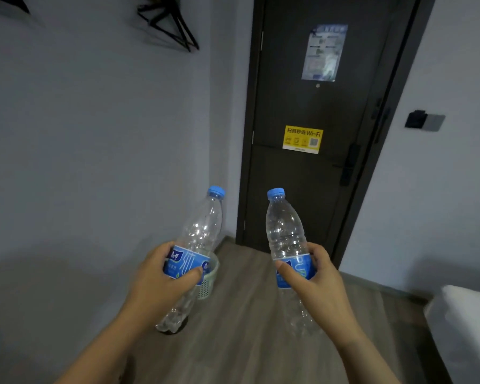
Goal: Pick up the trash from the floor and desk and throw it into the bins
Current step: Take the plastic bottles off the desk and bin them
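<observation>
Left hand (161, 275) clasps the left bottle (201, 231), right hand (315, 275) the right bottle (284, 234), caps toward 12 o'clock; bin (207, 289) at left hand's 3 o'clock.

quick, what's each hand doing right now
Left hand: closed around the left bottle at its blue label.
Right hand: closed around the right bottle at its blue label.
</observation>
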Demonstrator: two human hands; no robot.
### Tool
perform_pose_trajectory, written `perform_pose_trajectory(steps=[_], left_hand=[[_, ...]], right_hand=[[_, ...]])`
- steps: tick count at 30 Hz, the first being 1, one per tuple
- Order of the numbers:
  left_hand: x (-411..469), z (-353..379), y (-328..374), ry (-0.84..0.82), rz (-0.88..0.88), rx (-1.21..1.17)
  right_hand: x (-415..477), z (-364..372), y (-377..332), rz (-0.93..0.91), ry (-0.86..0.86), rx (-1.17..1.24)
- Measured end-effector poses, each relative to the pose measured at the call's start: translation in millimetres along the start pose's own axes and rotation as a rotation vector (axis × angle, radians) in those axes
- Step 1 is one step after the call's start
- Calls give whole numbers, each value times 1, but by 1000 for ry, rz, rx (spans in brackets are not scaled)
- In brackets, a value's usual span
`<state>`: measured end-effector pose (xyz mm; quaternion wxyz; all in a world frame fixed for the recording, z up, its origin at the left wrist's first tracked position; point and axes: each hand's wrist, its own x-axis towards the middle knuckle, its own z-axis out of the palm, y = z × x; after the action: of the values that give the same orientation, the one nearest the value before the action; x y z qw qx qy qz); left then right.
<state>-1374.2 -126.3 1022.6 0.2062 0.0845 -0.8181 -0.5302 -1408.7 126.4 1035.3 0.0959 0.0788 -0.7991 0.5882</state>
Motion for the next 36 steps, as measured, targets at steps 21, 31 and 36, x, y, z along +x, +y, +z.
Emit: perform_pose_trajectory(steps=[21,31,36], left_hand=[[334,69,-112,40,-151,22],[469,93,-172,-26,-265,100],[530,110,-203,26,-336,147]], right_hand=[[348,133,107,139,-135,-76],[484,209,151,243,-214,-124],[563,248,188,273,-302,-112]])
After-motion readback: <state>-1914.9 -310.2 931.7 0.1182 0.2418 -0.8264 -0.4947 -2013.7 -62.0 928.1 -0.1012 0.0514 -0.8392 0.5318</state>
